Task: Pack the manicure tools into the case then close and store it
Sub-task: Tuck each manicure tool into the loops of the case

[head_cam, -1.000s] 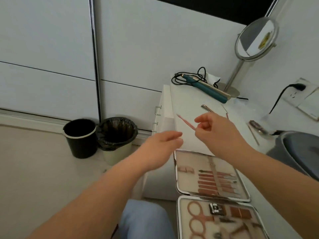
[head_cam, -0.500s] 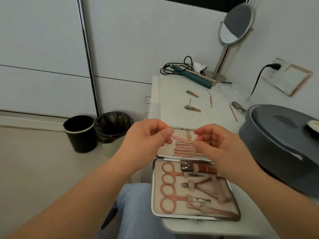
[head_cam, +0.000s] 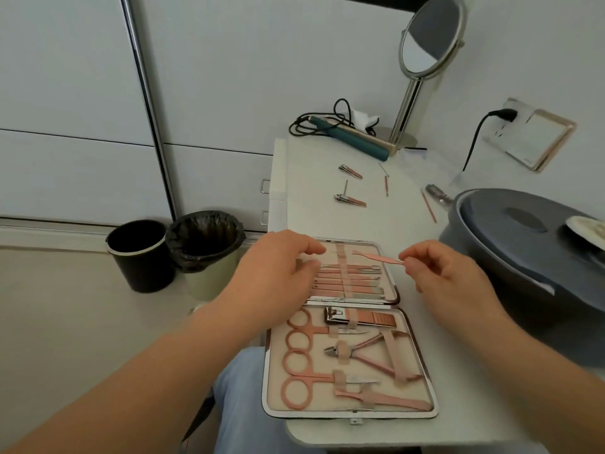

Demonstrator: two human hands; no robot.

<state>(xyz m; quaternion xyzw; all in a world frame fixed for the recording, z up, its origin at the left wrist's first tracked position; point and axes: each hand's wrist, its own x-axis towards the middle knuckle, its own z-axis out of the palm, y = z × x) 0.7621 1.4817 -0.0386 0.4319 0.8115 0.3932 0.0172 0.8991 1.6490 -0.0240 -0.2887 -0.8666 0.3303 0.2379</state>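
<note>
Two bins (head_cam: pixel 176 253) were seen on the floor at the left. The left hand (head_cam: pixel 278 276) was laid over the far half of the open case (head_cam: pixel 347 326), its fingers loosely curled, nothing gripped. A slim pink tool (head_cam: pixel 376 258) was pinched at one end by the right hand (head_cam: pixel 445 273), above the case's far edge. Loose clippers (head_cam: pixel 350 200) lay farther back on the table (head_cam: pixel 311 208).

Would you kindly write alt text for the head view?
The right hand pinches a thin pink tool over the open manicure case; the left hand touches the case's upper half. Loose tools lie farther back on the white table.
</note>
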